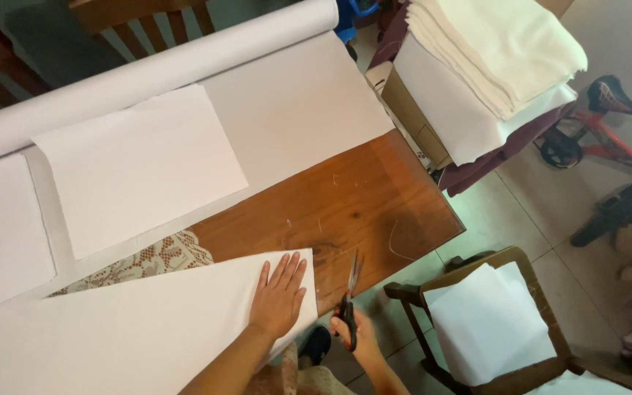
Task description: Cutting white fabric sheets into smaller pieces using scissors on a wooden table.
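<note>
Wooden table (374, 197) fills view. Long white fabric roll (148, 73) along far edge, unrolled cloth spread beneath, cut white rectangle (137, 172) on top. Folded white sheet (126, 329) at near edge, partly over lace mat (159, 260). Wooden chair (535, 278) right, holds cut pieces. Left hand (279, 296) flat, fingers spread, pressing sheet. Right hand (356, 336) closed round black scissors (350, 303), blades up, just beside sheet edge.

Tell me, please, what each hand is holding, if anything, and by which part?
The right hand holds black-handled scissors by the handle loops. The left hand grips nothing; it lies flat on the white fabric sheet.
</note>
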